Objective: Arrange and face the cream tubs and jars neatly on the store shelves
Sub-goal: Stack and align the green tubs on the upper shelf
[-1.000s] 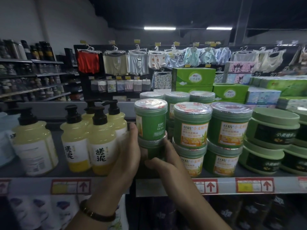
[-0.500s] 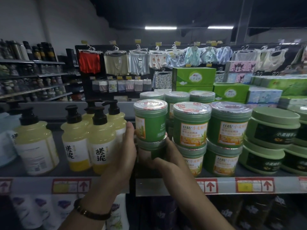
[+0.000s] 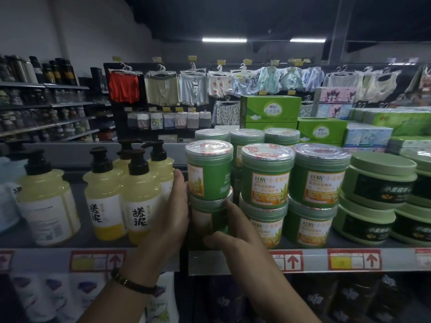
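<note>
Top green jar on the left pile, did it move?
Yes. The top jar turned on the spot; its orange label crept right, toward the still jar beside it.

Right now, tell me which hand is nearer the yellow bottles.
Left. The left hand sits between the yellow bottles and the tubs; the right hand holds the lower tub on its far side.

The lower green plastic tub [image 3: 211,217] of the left stack is mostly covered by the left hand [image 3: 170,220] and the right hand [image 3: 235,238]. Its label lies in shadow and cannot be read. The green tubs of the back row [image 3: 247,138] show little more than their lids. The red-framed price tags [image 3: 353,259] are blurred. The pale green flat jars [image 3: 422,190] are cut by the right edge.
</note>
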`<state>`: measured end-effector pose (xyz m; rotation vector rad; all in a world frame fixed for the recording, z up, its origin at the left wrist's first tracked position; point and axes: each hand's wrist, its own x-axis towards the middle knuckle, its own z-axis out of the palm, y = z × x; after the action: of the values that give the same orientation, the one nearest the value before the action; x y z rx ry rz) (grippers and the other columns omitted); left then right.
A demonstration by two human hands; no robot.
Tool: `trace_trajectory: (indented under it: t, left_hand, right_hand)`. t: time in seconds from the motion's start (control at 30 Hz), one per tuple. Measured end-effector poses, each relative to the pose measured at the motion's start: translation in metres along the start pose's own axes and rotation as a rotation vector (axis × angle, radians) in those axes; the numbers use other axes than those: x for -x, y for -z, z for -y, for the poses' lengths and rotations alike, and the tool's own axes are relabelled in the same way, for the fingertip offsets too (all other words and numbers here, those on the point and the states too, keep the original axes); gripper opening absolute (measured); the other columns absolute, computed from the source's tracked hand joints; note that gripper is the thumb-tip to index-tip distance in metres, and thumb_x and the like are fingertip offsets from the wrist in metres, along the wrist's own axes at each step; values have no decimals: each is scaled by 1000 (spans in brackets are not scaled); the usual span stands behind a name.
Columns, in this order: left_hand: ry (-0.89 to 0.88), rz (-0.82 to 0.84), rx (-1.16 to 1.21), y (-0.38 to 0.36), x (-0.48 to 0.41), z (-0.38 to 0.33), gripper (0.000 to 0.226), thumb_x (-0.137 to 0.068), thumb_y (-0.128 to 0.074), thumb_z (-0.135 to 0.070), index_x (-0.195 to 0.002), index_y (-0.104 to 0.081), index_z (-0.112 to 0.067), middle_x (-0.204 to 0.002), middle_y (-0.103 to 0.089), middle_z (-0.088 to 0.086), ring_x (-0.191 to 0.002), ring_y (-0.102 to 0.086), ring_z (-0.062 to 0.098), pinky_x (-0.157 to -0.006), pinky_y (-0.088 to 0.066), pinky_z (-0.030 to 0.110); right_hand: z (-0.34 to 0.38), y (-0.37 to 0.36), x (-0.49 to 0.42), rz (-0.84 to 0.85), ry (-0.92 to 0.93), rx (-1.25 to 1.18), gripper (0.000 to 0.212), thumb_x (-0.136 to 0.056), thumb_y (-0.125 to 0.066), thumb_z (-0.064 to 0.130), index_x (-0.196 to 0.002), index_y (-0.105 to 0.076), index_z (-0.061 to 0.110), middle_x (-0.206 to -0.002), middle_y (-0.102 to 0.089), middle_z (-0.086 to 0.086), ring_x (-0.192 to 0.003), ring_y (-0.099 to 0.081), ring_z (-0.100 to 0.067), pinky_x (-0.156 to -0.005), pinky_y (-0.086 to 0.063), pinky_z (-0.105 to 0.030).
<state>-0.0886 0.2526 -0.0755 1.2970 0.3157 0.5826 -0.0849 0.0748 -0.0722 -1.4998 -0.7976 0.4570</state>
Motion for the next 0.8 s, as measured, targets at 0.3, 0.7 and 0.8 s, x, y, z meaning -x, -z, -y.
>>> trace_trajectory:
  t: [0.3, 0.7, 0.8]
  left_hand:
    - [9, 11, -54, 2, 19, -1, 78, -99, -18, -76, -118, -78, -30, -127, -75, 6, -124, -68, 23, -114, -45, 52]
    - [-38, 66, -94, 2, 48, -7, 72, -91, -35, -73, -142, -60, -28, -135, -71, -2, -129, -65, 17, -115, -45, 49]
    - [-63, 64, -166, 5, 54, -4, 45, -100, -43, -61, -131, -63, -37, -129, -73, -6, -123, -68, 16, -111, -48, 49]
  right_hand:
    - [1, 2, 1, 16, 45, -27, 67, -66, -67, 19, -130, -63, 40, -112, -77, 21, -106, -70, 3, -89, -55, -15]
    - [-11, 5, -1, -37, 86, -37, 69, -74, -68, 17, -142, -62, 28, -131, -74, 2, -126, -67, -20, -112, -52, -53]
    - [-12, 6, -4, -23, 90, -61, 71, -75, -67, 15, -144, -60, 26, -134, -73, 0, -129, -66, -21, -112, -51, -55]
